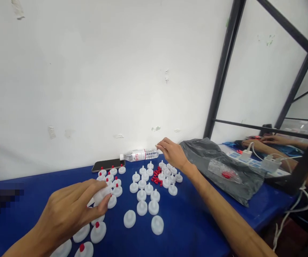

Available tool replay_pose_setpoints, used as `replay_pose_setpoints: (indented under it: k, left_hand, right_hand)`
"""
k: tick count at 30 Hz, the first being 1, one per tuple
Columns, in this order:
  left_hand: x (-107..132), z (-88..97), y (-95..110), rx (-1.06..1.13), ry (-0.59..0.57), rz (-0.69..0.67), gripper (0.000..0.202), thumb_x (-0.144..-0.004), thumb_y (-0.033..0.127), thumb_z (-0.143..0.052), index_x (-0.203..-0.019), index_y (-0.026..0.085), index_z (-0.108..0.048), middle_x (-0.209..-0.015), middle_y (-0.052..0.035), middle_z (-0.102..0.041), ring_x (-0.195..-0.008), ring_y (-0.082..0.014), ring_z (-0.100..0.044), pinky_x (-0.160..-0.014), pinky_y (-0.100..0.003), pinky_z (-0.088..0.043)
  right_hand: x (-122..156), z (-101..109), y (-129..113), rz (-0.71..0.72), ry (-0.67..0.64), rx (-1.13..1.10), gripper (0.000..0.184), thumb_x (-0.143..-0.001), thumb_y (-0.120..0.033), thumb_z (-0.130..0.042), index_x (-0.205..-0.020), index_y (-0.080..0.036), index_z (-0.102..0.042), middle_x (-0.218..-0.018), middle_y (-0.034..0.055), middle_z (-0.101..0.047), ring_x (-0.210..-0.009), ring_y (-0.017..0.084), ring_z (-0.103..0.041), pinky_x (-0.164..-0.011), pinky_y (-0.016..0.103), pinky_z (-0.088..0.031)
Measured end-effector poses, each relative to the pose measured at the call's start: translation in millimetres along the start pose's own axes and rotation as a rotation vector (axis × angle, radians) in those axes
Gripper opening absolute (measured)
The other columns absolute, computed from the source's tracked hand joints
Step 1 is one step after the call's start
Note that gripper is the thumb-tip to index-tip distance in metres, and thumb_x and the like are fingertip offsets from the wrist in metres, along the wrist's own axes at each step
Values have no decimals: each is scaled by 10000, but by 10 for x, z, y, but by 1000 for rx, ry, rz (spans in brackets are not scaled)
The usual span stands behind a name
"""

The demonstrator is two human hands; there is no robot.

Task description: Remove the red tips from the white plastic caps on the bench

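White cap (pixel 102 194) pinched in the left hand's (pixel 68 210) fingers, lifted off the blue worktop (pixel 197 221) left of the red plugs (pixel 156 176), seemingly for easy turning; right hand (pixel 174 154) hovers just behind the plugs, fingertips drawn together, whether on anything I cannot tell; loose caps (pixel 145 200) ring the plugs, handy.

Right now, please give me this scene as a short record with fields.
table: blue
left hand: holds a white cap
right hand: raised over the red plugs, fingertips near the bottle; grip unclear
loose caps: many, some with a red plug fitted
phone: flat by the wall
grey bag: right of the caps
other person's hand: far right
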State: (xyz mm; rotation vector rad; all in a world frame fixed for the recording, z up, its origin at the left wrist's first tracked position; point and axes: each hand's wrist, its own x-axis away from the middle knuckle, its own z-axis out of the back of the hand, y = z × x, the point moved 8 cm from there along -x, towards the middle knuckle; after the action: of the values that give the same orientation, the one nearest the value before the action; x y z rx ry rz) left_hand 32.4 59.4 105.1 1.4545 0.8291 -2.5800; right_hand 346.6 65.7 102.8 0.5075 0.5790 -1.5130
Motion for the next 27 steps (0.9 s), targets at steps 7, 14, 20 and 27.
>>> replay_pose_setpoints:
  k: [7,14,20,27]
  left_hand:
    - [58,-188,100,-6,-78,-54,258,-1063,161,-429,-1107,246,-669,-1009,-15,-796,-835,-168,-776,-683,-271,-564]
    - [48,-195,210,50,-73,-39,160,-1068,256,-522,-1117,196,-662,-999,-32,-795,-761,-151,-771,-629,-244,-533]
    - [130,-262,162,79,-122,3,210,-1083,304,-501,-1177,196,-655,-1048,-49,-790,-783,-151,-773,-660,-232,-549]
    - [128,-275,213,84,-115,-34,199,-1093,240,-474,-1175,249,-655,-1059,-35,-798,-901,-180,-775,-680,-249,-546]
  right_hand:
    - [57,-401,-34,59,-268,-49,234,-1012,-177,-603,-1174,-255,-753,-1171,41,-725,-1004,178,-708,-802,267,-461]
    - [93,-550,67,-10,-412,-51,152,-914,-243,-772,-1064,-262,-760,-1004,-5,-811,-953,201,-736,-741,274,-457]
    - [123,-625,101,-29,-461,-21,59,-894,-304,-797,-940,-276,-823,-1035,12,-813,-973,216,-736,-723,272,-446]
    - [85,-535,114,0,-404,-20,134,-963,-357,-729,-960,-263,-823,-1013,30,-799,-947,216,-725,-689,271,-413]
